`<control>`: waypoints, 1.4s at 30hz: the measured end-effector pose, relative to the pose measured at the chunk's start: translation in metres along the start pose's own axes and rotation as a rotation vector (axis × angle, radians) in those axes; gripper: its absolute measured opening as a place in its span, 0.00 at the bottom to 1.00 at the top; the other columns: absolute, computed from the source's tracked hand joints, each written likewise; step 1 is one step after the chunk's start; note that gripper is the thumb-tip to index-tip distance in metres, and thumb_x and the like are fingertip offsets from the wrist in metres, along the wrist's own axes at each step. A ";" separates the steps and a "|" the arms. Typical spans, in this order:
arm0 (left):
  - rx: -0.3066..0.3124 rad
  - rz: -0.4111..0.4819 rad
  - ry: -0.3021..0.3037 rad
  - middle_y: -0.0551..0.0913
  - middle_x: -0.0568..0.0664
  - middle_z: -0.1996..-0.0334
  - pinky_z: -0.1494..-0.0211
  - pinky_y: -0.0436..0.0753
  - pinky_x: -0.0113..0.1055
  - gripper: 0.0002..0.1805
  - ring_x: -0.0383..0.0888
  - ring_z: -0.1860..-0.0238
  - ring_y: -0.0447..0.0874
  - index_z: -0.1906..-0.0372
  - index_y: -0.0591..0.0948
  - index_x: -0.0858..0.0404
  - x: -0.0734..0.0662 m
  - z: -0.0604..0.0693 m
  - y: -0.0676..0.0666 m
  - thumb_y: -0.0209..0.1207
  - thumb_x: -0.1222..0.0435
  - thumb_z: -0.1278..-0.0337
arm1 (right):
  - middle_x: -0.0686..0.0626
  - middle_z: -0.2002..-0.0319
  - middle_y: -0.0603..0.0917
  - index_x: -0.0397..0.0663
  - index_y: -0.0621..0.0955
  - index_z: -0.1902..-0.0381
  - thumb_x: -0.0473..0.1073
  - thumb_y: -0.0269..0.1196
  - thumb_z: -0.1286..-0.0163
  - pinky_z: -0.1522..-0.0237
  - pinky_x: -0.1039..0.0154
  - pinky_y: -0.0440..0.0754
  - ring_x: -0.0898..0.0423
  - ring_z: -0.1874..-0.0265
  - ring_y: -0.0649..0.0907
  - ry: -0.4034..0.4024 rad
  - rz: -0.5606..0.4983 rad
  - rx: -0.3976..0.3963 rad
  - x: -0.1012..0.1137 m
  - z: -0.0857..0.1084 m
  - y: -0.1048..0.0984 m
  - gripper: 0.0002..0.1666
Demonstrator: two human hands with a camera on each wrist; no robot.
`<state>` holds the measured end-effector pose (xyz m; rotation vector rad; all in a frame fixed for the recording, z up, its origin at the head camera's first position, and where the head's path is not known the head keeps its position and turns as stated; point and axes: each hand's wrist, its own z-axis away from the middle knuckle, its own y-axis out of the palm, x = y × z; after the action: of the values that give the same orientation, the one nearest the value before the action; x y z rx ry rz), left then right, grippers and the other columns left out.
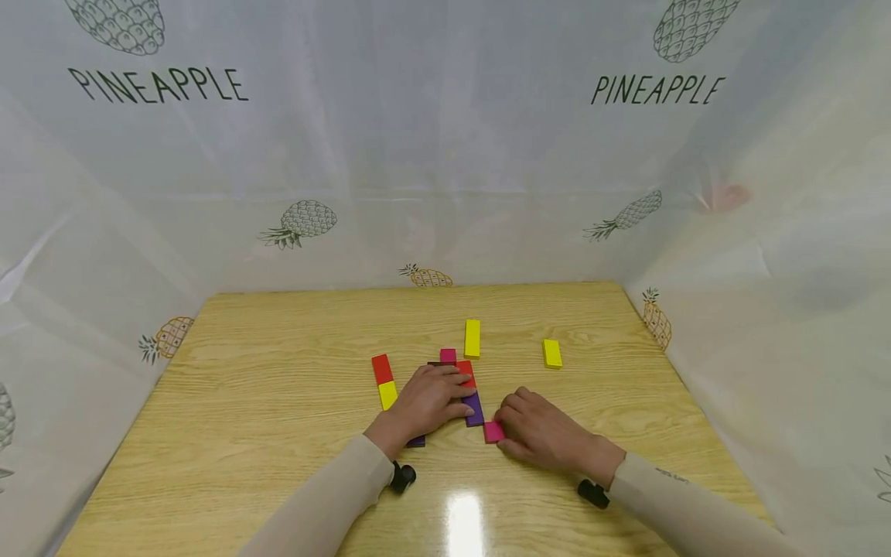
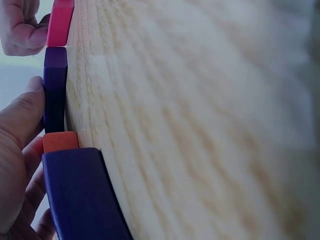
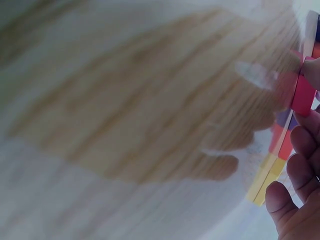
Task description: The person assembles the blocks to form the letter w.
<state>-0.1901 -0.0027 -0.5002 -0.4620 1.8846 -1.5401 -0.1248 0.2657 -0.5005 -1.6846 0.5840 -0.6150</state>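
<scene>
My right hand point(image 1: 546, 433) pinches a pink block point(image 1: 493, 432) between thumb and fingers, at the near end of a purple block point(image 1: 475, 411). In the right wrist view, thumb and fingers hold opposite sides of that pink block point(image 3: 304, 95). The left hand point(image 1: 431, 402) lies over the middle blocks with fingers extended. Its fingers touch the red block point(image 1: 465, 375) and the purple block, which stand end to end. The left wrist view shows the left thumb against the purple block point(image 2: 55, 90). Beyond the left fingers, a dark block point(image 1: 433, 363) is mostly hidden.
Left of the hands, a red block point(image 1: 382, 369) and a yellow block point(image 1: 387, 394) form a line toward a partly covered purple block point(image 1: 416, 442). Another pink block point(image 1: 448, 355) and two yellow blocks point(image 1: 472, 339) lie farther back on the wooden table point(image 1: 278, 402). A printed curtain point(image 1: 445, 155) surrounds it.
</scene>
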 end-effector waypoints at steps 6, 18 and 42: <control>-0.002 -0.008 0.005 0.79 0.41 0.29 0.22 0.67 0.55 0.25 0.47 0.23 0.71 0.32 0.84 0.47 0.000 0.000 0.000 0.59 0.43 0.25 | 0.58 0.53 0.81 0.55 0.83 0.50 0.56 0.67 0.25 0.47 0.59 0.79 0.61 0.52 0.76 -0.008 0.017 -0.011 0.000 0.000 0.000 0.15; 0.011 -0.003 -0.006 0.79 0.41 0.28 0.21 0.66 0.54 0.26 0.48 0.23 0.70 0.32 0.84 0.47 0.000 0.000 0.000 0.59 0.43 0.26 | 0.58 0.53 0.81 0.55 0.83 0.50 0.59 0.70 0.29 0.48 0.60 0.79 0.61 0.53 0.76 -0.033 0.035 -0.046 -0.003 0.000 0.003 0.19; 0.021 -0.023 -0.008 0.78 0.40 0.27 0.21 0.66 0.55 0.26 0.47 0.22 0.70 0.31 0.83 0.46 0.000 -0.001 0.002 0.58 0.42 0.25 | 0.47 0.46 0.83 0.44 0.83 0.43 0.58 0.69 0.27 0.37 0.49 0.78 0.48 0.45 0.79 0.143 -0.007 -0.131 -0.031 -0.022 -0.003 0.27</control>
<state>-0.1905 -0.0015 -0.5019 -0.4809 1.8617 -1.5693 -0.1628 0.2712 -0.4961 -1.7749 0.7342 -0.7198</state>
